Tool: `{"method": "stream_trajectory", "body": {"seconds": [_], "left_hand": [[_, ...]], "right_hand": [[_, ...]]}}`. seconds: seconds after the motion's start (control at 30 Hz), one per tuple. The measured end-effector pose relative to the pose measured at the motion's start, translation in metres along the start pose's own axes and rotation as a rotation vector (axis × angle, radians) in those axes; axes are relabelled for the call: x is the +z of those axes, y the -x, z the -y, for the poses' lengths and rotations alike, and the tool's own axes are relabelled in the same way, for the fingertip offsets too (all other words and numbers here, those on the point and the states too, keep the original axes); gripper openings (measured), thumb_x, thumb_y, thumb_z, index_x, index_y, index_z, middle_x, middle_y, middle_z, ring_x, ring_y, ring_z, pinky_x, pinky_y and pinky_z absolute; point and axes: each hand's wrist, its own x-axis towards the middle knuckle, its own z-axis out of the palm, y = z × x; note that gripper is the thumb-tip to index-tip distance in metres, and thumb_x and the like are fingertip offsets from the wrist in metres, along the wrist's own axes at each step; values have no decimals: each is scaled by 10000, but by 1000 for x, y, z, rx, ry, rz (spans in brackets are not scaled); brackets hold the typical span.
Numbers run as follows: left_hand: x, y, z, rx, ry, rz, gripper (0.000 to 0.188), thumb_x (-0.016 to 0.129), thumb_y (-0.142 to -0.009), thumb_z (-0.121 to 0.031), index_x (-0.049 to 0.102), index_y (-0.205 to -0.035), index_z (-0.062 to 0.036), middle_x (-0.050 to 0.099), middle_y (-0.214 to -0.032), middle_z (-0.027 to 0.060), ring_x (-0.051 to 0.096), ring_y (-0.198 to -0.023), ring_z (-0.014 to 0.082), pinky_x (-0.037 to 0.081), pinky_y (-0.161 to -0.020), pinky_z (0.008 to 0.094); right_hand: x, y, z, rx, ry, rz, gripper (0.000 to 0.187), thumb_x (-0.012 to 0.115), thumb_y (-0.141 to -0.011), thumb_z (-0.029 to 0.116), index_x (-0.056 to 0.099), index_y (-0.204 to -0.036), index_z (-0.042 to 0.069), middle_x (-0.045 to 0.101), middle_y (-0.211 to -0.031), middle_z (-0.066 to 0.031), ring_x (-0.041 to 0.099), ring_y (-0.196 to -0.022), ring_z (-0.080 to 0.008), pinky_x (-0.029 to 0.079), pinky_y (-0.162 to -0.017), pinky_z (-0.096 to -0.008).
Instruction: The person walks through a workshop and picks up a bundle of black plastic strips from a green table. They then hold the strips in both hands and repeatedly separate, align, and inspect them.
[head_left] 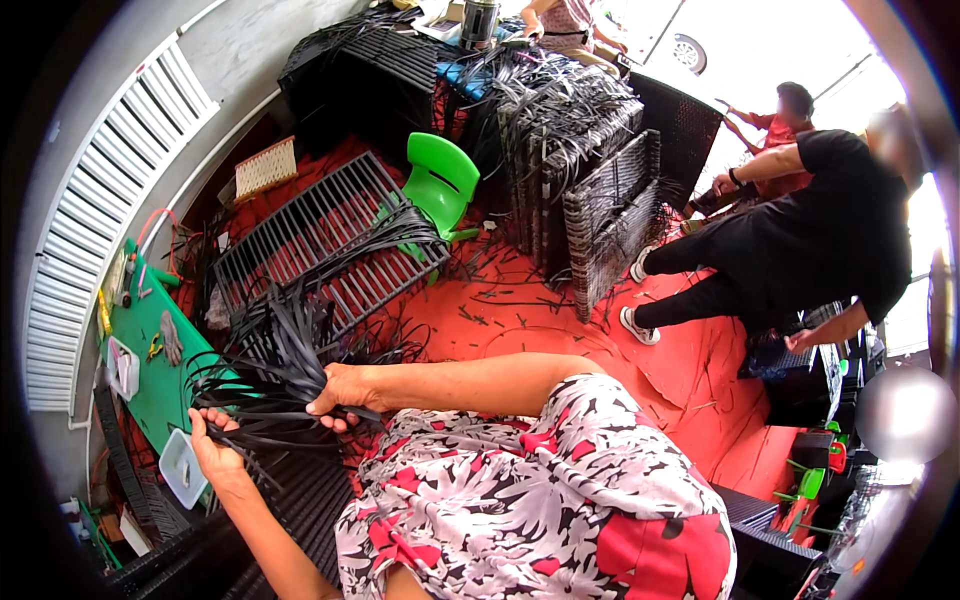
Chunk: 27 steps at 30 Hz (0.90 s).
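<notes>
A bundle of flat black plastic weaving strips [290, 335] spreads in loose loops in front of me, at the left of the view. My right hand [345, 392] is closed around the strips, thumb on top and fingers curled beneath. My left hand [217, 442] is at the left end of the bundle, its fingers bent around strip ends; some of its grip is hidden. Below the strips lies a dark ribbed woven panel [310, 500]. Just beyond the bundle, a black slatted metal frame [310, 235] lies with more strips draped over it.
A green table [165, 385] at left bears a grey glove [170, 338], yellow-handled pliers [154, 346] and a white tray [122, 368]. A clear plastic tub [182, 470] is near my left hand. Beyond stand a green chair [440, 185] and stacked woven panels [570, 150]. A person in black [800, 220] stands right.
</notes>
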Motion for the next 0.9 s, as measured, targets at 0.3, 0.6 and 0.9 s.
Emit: {"method": "stream_trajectory", "body": {"seconds": [0.3,0.6,0.9], "left_hand": [[58,57,48,-117,-455,168,193,656,-793,-196,509,-788,-70,473,-575,5,393,-411,95,296,-360,215],[89,83,46,35,-568,86,162,644,-751,-151,569,-787,-11,535,-623,20,460,-487,90,358,-475,205],[56,49,4,-49,-297,46,129,647,-771,-64,554,-738,18,502,-590,45,430,-435,94,316,-396,233]], "right_hand": [[17,-14,10,-223,50,-131,133,562,-812,106,557,-715,15,546,-569,-32,496,-432,-106,353,-354,-221],[25,1,29,-89,206,106,214,575,-809,185,648,-881,-2,657,-814,-115,644,-693,-159,474,-584,-260],[-3,-24,16,113,-128,234,290,488,-892,193,526,-1003,-72,601,-986,-234,631,-880,-283,516,-482,-232]]}}
